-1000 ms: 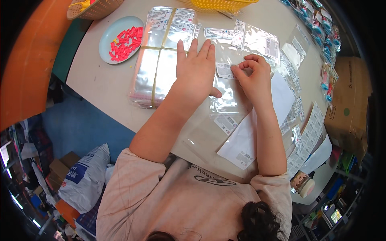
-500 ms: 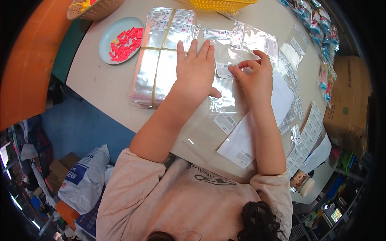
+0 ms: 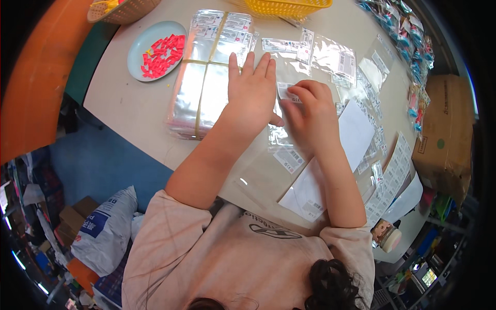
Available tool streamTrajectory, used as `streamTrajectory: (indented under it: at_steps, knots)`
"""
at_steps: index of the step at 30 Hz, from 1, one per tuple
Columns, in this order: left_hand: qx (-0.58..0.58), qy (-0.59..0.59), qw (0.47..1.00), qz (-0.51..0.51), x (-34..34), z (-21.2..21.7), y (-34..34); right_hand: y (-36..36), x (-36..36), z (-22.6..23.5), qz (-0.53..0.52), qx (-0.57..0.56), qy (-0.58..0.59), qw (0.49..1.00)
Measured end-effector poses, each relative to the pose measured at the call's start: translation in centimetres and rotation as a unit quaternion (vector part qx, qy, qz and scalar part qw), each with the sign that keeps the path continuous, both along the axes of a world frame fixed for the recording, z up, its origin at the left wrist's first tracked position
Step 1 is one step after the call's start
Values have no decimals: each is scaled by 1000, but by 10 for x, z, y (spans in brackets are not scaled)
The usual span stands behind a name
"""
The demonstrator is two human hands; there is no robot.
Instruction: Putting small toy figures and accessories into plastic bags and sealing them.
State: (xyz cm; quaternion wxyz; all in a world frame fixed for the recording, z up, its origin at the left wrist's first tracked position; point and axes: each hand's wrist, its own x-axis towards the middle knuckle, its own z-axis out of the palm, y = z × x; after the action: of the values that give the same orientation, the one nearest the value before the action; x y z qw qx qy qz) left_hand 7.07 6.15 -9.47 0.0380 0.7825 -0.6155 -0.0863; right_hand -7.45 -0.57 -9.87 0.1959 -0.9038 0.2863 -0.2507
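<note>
My left hand (image 3: 251,95) lies flat with its fingers stretched out, over the right edge of a banded stack of clear plastic bags (image 3: 199,95) and the loose bag beside it. That loose clear bag (image 3: 280,135) carries a white printed sticker (image 3: 284,91) near its middle. Over the sticker's right part is my right hand (image 3: 312,111), fingers bent and thumb apart from the index finger. Its fingertips touch or hover just above the sticker; I cannot tell which. Nothing shows between them, and the thumb is a little blurred.
A pale blue plate (image 3: 135,62) of small pink pieces sits left of the stack. Behind are a yellow basket (image 3: 289,6) and a tan basket (image 3: 121,13). Sticker sheets (image 3: 395,173), white paper (image 3: 356,132) and a jar (image 3: 386,235) lie rightward, beside a cardboard box (image 3: 444,134).
My right hand has turned and shifted left and slightly down over the sticker, its raised fingers now bent downward. My left hand stays almost still.
</note>
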Motion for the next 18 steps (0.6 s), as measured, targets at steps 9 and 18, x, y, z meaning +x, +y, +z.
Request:
streamTrajectory:
  at_steps: [9, 18]
  knots:
    - [0, -12, 1000, -2, -1, 0, -1, 1, 8, -9, 58, -37, -9, 998]
    - [-6, -10, 1000, -5, -1, 0, 0, 2, 3, -7, 128, -110, 46, 985]
